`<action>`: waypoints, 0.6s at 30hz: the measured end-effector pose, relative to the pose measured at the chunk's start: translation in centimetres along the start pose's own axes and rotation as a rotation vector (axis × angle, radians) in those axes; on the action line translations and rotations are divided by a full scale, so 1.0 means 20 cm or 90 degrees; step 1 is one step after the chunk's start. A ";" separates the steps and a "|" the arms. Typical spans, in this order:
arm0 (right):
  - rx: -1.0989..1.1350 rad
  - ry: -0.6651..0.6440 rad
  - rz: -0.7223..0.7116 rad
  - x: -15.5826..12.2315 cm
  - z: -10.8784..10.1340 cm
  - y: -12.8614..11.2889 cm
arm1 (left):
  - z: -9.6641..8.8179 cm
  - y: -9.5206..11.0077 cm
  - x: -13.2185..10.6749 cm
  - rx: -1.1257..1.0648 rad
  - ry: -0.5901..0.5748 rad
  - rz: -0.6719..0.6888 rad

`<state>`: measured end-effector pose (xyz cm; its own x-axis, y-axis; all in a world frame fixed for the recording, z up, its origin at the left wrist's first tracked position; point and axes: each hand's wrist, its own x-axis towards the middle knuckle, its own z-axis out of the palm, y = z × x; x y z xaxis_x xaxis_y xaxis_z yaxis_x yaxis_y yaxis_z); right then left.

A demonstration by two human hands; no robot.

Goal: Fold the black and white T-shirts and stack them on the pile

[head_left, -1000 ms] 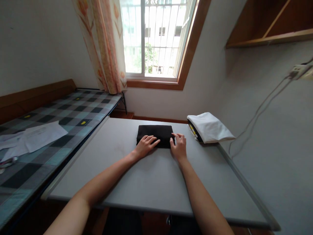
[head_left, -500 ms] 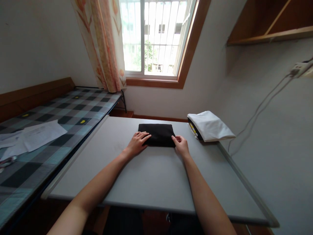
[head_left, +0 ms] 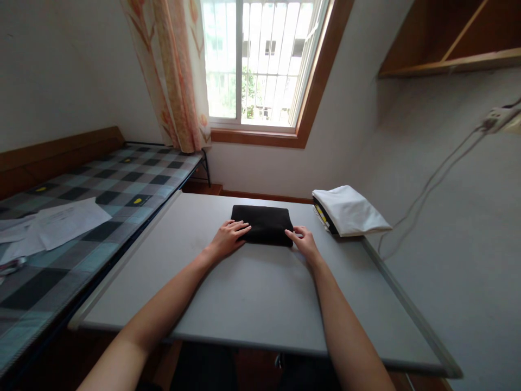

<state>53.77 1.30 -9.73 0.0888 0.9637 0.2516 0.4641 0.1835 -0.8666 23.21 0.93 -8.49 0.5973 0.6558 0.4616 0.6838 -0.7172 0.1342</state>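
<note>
A flat, black, rectangular folded piece that looks like soft cloth or a pouch (head_left: 266, 224) lies on the pale grey table (head_left: 244, 293). My left hand (head_left: 232, 236) rests palm down over its near left part, fingers stretched out across the top. At the right edge is my right hand (head_left: 304, 241), its thumb lying on top and its other fingers loosely bent alongside the edge. The thumb and index finger show a gap between them. The underside of the black piece is hidden.
A white folded cloth bundle (head_left: 352, 210) with black and yellow layers sits at the table's back right corner. To the left stands a bed with a checked cover (head_left: 101, 190), papers (head_left: 61, 225) lying on it. A cable (head_left: 431, 184) hangs along the right wall.
The black piece's right side has shifted slightly right and nearer to me. My right hand's fingers have loosened and spread a little at its edge. My left hand stays about where it was.
</note>
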 end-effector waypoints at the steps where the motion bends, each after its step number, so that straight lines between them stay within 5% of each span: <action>1: -0.004 -0.012 0.006 0.00 0.00 0.00 | -0.01 0.00 0.00 -0.011 0.013 0.004; 4: -0.037 -0.065 0.035 -0.01 -0.01 0.01 | -0.03 -0.03 0.00 -0.036 0.105 -0.077; 8: -0.075 -0.082 0.067 0.00 -0.02 0.02 | -0.02 -0.10 0.00 -0.155 0.241 -0.344; 10: -0.093 -0.050 0.055 0.01 -0.01 0.02 | 0.00 -0.12 -0.01 -0.250 0.257 -0.409; 18: -0.059 0.067 0.021 0.01 0.03 -0.01 | 0.06 -0.11 -0.01 -0.311 0.270 -0.372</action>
<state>53.07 1.51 -9.76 0.1951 0.9426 0.2710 0.5379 0.1282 -0.8332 22.16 2.68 -9.88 -0.0665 0.8772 0.4756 0.5178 -0.3771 0.7679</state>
